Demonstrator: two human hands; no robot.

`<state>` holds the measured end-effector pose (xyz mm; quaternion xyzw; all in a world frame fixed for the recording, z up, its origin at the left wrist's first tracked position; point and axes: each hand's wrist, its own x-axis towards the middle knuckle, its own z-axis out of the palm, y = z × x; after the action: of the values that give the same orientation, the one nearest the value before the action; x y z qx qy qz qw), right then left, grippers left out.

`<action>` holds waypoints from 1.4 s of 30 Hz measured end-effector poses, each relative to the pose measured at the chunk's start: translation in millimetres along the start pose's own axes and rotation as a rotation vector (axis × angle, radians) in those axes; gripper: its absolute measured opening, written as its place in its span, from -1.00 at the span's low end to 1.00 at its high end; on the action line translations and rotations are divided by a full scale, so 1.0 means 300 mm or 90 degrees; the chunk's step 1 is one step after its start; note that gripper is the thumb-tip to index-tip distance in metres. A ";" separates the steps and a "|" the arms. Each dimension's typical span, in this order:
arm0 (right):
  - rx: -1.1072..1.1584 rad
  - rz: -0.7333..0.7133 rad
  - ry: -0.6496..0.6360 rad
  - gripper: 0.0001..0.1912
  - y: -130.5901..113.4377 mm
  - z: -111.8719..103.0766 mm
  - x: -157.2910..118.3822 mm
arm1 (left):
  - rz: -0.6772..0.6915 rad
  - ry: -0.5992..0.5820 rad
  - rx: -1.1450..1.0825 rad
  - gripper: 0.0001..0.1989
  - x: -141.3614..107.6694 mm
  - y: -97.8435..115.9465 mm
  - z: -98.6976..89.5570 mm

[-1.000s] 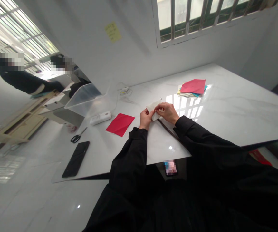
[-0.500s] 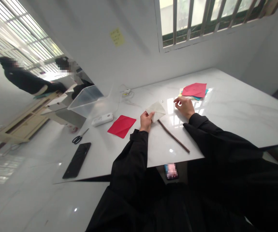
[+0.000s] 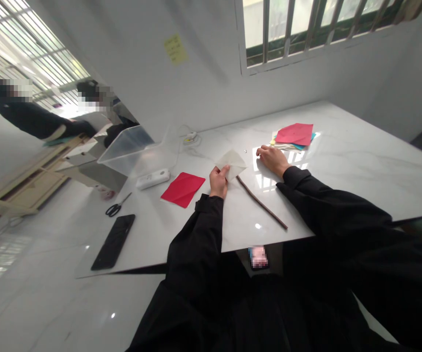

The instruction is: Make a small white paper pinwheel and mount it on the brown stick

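Note:
My left hand (image 3: 218,183) pinches a cream square sheet (image 3: 233,164) between thumb and fingers. Right of it, my right hand (image 3: 274,160) is low over the white table (image 3: 357,171), fingers curled downward near a tiny item (image 3: 245,151); whether it holds anything is too small to tell. A thin brown stick (image 3: 264,204) runs from beneath the cream sheet toward the table's front edge. Left of my left hand lies a red square sheet (image 3: 183,189). Behind my right hand is a stack of sheets with a red one (image 3: 295,134) on top.
On the left are a white power strip (image 3: 153,179), scissors (image 3: 117,206), a black phone (image 3: 114,242) and a clear plastic bin (image 3: 132,149). A small white device (image 3: 189,137) with a cable sits by the wall. Two people are at the far left. Another phone (image 3: 258,257) is below the table edge.
My right hand has moved left and its fingers have tipped down toward the table. The left hand still grips the cream sheet. The whole view has shifted slightly.

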<state>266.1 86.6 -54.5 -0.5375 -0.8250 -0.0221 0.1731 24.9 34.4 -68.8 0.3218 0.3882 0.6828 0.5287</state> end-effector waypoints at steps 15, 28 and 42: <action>0.060 -0.020 0.051 -0.66 -0.063 0.047 0.037 | 0.006 -0.015 0.054 -0.51 -0.003 0.000 -0.008; 0.581 0.115 0.176 -0.57 -0.237 0.006 -0.117 | 0.009 -0.014 0.059 -0.51 -0.002 0.000 0.006; 0.640 0.146 0.112 -0.58 -0.229 0.032 -0.110 | -0.009 -0.059 0.075 -0.38 -0.032 0.027 0.012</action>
<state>214.2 30.8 -63.3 -0.4709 -0.6521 0.3502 0.4799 26.5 24.5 -60.4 0.3806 0.4049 0.6394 0.5314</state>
